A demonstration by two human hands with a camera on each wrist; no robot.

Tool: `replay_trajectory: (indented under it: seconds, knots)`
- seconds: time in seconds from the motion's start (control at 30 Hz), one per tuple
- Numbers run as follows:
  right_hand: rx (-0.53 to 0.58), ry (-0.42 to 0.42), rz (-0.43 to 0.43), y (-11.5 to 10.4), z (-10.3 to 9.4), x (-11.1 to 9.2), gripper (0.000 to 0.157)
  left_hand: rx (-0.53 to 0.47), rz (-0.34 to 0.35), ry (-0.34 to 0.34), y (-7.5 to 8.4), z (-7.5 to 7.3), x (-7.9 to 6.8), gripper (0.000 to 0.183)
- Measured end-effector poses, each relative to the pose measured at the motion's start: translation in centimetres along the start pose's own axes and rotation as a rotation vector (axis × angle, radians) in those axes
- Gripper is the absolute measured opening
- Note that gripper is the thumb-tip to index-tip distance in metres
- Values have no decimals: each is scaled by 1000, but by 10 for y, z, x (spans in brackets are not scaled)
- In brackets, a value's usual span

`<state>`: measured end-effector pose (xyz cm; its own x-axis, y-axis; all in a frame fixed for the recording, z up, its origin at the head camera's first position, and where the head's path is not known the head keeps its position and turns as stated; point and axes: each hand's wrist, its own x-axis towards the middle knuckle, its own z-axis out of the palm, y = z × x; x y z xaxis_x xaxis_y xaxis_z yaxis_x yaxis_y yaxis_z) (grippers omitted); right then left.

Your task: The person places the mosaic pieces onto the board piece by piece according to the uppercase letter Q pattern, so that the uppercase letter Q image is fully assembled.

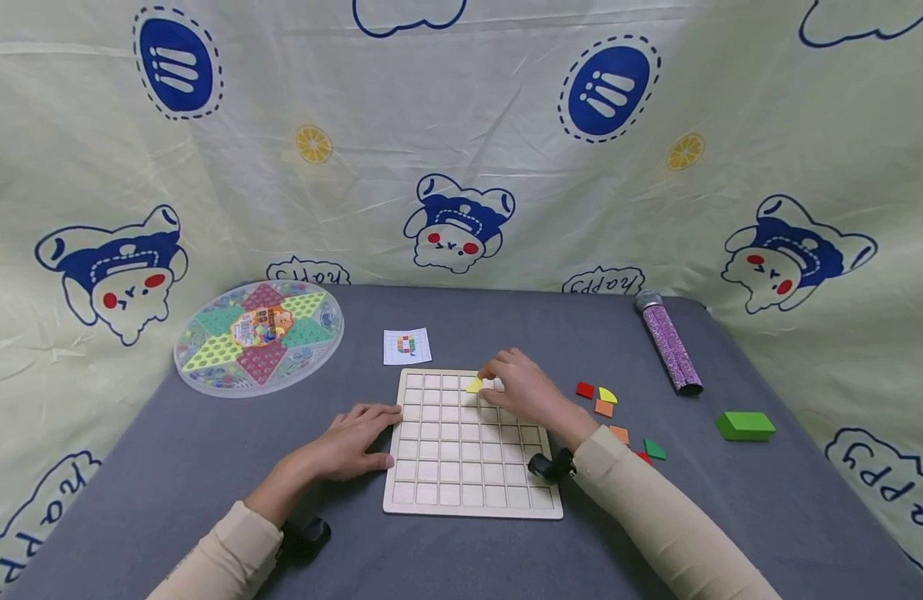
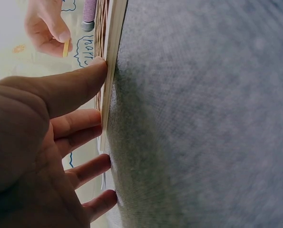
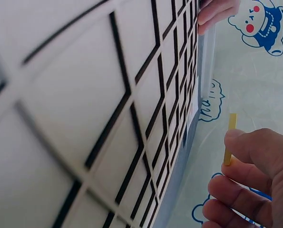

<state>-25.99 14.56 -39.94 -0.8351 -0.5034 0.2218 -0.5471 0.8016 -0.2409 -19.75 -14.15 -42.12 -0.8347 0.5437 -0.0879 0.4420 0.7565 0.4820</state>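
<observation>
A pale wooden grid board with square cells lies flat in front of me. My right hand pinches a thin yellow piece between thumb and fingers, over the board's far part. In the head view this yellow piece shows a rounded edge. My left hand rests at the board's left edge, its thumb and fingertips touching the rim with the fingers spread. Beyond the board lies a white card printed with a small coloured block pattern.
Right of the board lie loose pieces: a red one, a yellow one, an orange one, a green one and others. Farther right are a green block and a glittery purple microphone. A round star-patterned game board lies back left.
</observation>
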Motion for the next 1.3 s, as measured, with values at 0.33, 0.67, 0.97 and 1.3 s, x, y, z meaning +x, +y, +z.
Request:
replay_trajectory:
  seconds: [0.33, 0.67, 0.97, 1.3]
  knots:
    - [67, -79, 57, -9, 8, 17, 24, 4, 1, 0, 0, 0, 0, 59]
    - [46, -96, 33, -14, 17, 27, 19, -1, -4, -2, 1, 1, -1, 59]
    - [46, -153, 67, -16, 25, 32, 20, -10, -5, -6, 2, 0, -1, 60]
    - [19, -166, 29, -18, 29, 32, 20, -4, -8, -8, 2, 0, -2, 59]
